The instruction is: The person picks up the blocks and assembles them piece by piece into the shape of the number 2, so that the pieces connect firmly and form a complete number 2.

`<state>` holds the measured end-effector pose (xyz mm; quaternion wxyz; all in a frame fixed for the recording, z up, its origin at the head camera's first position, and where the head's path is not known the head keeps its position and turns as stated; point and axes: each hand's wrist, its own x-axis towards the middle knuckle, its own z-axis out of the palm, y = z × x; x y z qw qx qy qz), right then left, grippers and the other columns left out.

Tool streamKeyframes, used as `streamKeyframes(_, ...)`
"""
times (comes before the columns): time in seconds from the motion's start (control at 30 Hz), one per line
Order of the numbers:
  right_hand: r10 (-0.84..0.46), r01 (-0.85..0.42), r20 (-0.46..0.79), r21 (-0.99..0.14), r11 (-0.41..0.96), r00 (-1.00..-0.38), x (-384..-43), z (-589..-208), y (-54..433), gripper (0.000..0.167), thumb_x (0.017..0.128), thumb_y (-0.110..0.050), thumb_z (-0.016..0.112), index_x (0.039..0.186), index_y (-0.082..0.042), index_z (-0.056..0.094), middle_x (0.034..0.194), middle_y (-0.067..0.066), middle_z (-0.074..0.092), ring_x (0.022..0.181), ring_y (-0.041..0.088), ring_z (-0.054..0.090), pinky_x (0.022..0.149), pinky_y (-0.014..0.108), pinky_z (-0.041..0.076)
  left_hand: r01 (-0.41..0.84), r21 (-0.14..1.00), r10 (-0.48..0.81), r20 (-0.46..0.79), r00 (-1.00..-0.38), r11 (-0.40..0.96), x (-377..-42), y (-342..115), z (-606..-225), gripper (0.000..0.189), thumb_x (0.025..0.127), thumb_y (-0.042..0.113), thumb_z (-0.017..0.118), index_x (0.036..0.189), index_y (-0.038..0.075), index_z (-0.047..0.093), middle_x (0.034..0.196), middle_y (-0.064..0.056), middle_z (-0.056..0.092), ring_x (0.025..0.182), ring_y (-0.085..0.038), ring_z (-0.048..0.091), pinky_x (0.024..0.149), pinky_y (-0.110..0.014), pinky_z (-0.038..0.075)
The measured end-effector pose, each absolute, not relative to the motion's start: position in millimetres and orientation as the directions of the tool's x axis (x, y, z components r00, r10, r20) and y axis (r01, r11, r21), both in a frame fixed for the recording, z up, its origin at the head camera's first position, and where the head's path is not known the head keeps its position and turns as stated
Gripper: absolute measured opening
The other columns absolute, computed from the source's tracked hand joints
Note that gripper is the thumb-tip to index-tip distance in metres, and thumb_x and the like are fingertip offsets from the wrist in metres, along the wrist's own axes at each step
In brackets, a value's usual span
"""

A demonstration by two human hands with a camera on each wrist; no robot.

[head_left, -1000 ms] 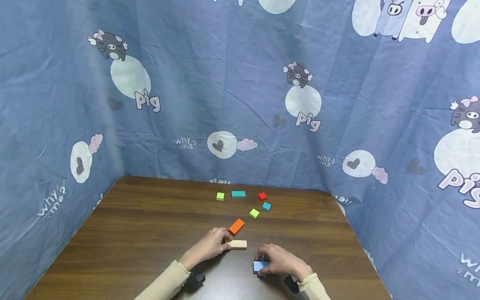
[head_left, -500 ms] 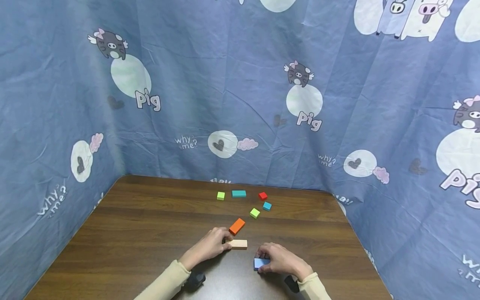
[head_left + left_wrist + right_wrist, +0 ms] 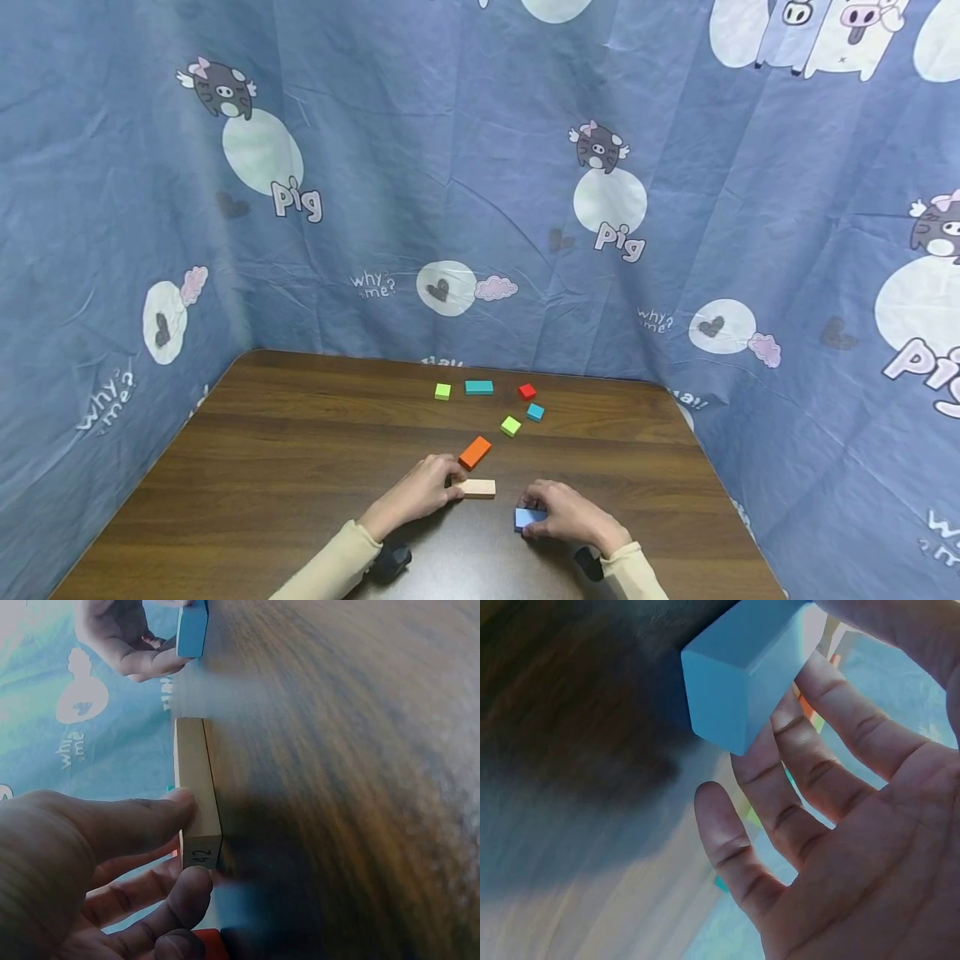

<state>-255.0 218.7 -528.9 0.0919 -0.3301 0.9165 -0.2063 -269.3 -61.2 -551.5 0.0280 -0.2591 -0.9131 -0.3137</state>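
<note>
My left hand (image 3: 422, 493) pinches the left end of a pale wooden block (image 3: 480, 489) lying along the table. In the left wrist view, the thumb presses one face of this wooden block (image 3: 195, 769), and dark printed digits show on its near end. To the right and a little closer to me, my right hand (image 3: 570, 512) grips a blue rectangular block (image 3: 528, 520). The right wrist view shows the blue block (image 3: 720, 697) between thumb and fingers, close over the table, with the little finger extended apart from it. An orange block (image 3: 475, 452) lies just beyond the left fingertips.
Farther back on the brown wooden table (image 3: 300, 433) lie two lime green blocks (image 3: 511, 426), a teal block (image 3: 478, 387), a small red block (image 3: 527, 392) and a small blue block (image 3: 536, 412). A patterned blue curtain (image 3: 390, 217) hangs behind the table and along its sides.
My right hand has shifted the blue block slightly away from me and to the right. The left hand and the wooden block stay in place.
</note>
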Motion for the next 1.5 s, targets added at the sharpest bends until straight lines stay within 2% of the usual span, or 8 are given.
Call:
streamKeyframes(0.37, -0.628, -0.562, -0.009, -0.438, 0.702, -0.778, -262.7, -527.7, 225.2, 0.028, 0.078, -0.025, 0.08, 0.1, -0.014, 0.067, 0.095, -0.008, 0.062, 0.084, 0.004, 0.056, 0.073, 0.023, 0.047, 0.489, 0.556, 0.454, 0.212, -0.865, 0.672, -269.8, -62.2, -553.4, 0.014, 0.081, 0.017, 0.076, 0.092, 0.009, 0.073, 0.091, 0.002, 0.067, 0.086, -0.015, 0.063, 0.077, -0.037, 0.051)
streamKeyframes(0.73, -0.642, -0.613, 0.062, -0.38, 0.693, -0.764, -270.5, -530.7, 226.6, 0.025, 0.077, -0.024, 0.08, 0.096, -0.014, 0.067, 0.092, -0.006, 0.064, 0.082, 0.005, 0.057, 0.071, 0.024, 0.045, 0.487, 0.553, 0.454, 0.207, -0.867, 0.676, -269.6, -61.7, -553.0, 0.015, 0.081, 0.017, 0.076, 0.093, 0.009, 0.073, 0.093, 0.001, 0.068, 0.088, -0.016, 0.064, 0.078, -0.037, 0.051)
streamKeyframes(1.07, -0.613, -0.594, 0.06, -0.337, 0.73, -0.788, -276.4, -530.8, 225.2, 0.025, 0.078, -0.028, 0.078, 0.098, -0.018, 0.067, 0.094, -0.008, 0.063, 0.085, 0.006, 0.056, 0.08, 0.035, 0.043, 0.483, 0.574, 0.453, 0.207, -0.867, 0.662, -268.9, -63.0, -552.2, 0.013, 0.081, 0.017, 0.076, 0.092, 0.009, 0.073, 0.09, 0.002, 0.066, 0.082, -0.012, 0.061, 0.072, -0.031, 0.049)
streamKeyframes(1.5, -0.616, -0.606, 0.073, -0.308, 0.734, -0.784, -284.1, -531.8, 217.8, 0.029, 0.079, -0.031, 0.077, 0.102, -0.017, 0.069, 0.097, -0.006, 0.066, 0.089, 0.007, 0.058, 0.08, 0.035, 0.043, 0.495, 0.569, 0.458, 0.221, -0.861, 0.656, -269.7, -63.3, -553.4, 0.013, 0.081, 0.017, 0.076, 0.092, 0.011, 0.073, 0.091, 0.002, 0.067, 0.084, -0.012, 0.063, 0.075, -0.032, 0.05)
